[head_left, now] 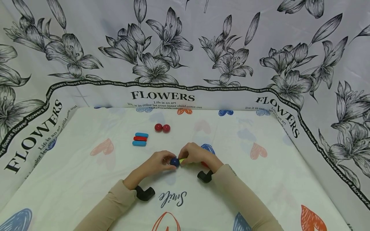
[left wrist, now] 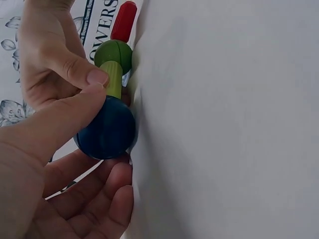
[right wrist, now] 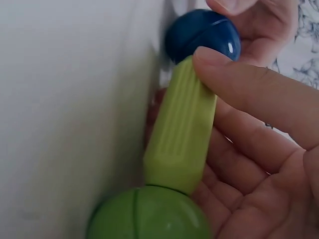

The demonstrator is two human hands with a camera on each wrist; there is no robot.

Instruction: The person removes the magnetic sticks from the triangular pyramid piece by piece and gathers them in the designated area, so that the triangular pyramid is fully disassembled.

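Observation:
My left hand [head_left: 159,162] pinches a glossy dark blue ball [head_left: 174,162] between thumb and fingers, low over the table. With thumb and fingers, my right hand [head_left: 194,153] grips a ribbed yellow-green rod [right wrist: 182,119]. One end of that rod meets the blue ball; whether it is fully seated cannot be told. At its other end sits a green ball [right wrist: 149,214], and a red rod [left wrist: 124,21] extends beyond the green ball in the left wrist view. The right hand hides most of this chain in the head view.
Two red balls [head_left: 162,128] sit side by side farther back. Left of them, two blue rods [head_left: 139,143] lie with a red rod [head_left: 140,138] between them. The white printed cloth [head_left: 121,186] covers the table, and a flowered curtain [head_left: 231,73] rises behind.

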